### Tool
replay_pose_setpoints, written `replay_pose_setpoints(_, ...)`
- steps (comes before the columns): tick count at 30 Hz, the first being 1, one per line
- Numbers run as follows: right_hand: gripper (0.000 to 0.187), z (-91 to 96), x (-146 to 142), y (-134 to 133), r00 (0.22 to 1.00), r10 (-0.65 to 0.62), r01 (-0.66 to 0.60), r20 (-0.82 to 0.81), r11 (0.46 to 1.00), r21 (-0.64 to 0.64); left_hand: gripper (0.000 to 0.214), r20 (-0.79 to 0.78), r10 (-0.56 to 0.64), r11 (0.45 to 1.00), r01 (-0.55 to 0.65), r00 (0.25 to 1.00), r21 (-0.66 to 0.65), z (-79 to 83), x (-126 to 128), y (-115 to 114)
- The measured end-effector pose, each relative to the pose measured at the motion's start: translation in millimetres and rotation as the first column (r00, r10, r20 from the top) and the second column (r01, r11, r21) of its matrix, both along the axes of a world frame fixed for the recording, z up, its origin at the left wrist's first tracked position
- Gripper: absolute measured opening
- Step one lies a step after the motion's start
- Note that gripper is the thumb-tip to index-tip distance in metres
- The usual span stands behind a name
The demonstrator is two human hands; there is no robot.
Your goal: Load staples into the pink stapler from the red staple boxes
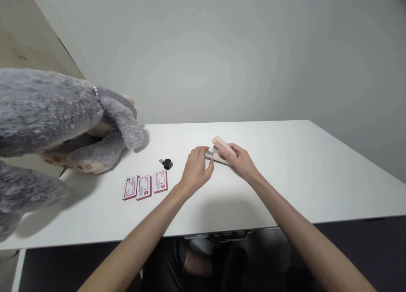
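A stapler (224,147) with a pale pink top arm and a cream base lies on the white table in front of me. Its top arm is raised at an angle from the base, and a metal plate shows at the base's front end. My right hand (242,161) is closed round the rear of the stapler. My left hand (197,167) has its thumb and fingers on either side of the base's front end, so part of that end is hidden.
Left of my hands lies a small black staple remover (167,163). Nearer me are three small white and red boxes (144,186). A large grey plush toy (104,150) takes up the table's left end. A grey wall (203,55) stands behind the table (301,169).
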State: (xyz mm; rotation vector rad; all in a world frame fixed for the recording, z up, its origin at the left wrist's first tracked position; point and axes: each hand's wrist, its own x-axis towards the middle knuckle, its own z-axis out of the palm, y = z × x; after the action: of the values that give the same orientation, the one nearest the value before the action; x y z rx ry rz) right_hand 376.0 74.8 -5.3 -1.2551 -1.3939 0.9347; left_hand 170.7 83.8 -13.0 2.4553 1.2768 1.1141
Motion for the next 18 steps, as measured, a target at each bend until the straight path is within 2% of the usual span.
replay_pose_setpoints(7, 0.047, 0.2, 2, -1, 0.996, 0.034, -0.034, -0.082, 0.999, -0.007, 0.043, 0.029, -0.019, 1.000, 0.019, 0.999, 0.019, -1.6, -1, 2)
replay_pose_setpoints(11, 0.056, -1.3, 4, 2, 0.991, 0.048, -0.049, -0.126, 0.999, -0.005, 0.046, 0.022, -0.023, 0.999, 0.023, 0.999, 0.025, 1.4, -2, 0)
replay_pose_setpoints(18, 0.055, -2.6, 7, -3, 0.996, -0.004, 0.005, -0.090, 1.000, 0.013, 0.046, -0.058, -0.023, 0.992, 0.030, 0.998, 0.124, 9.0, -1, -14)
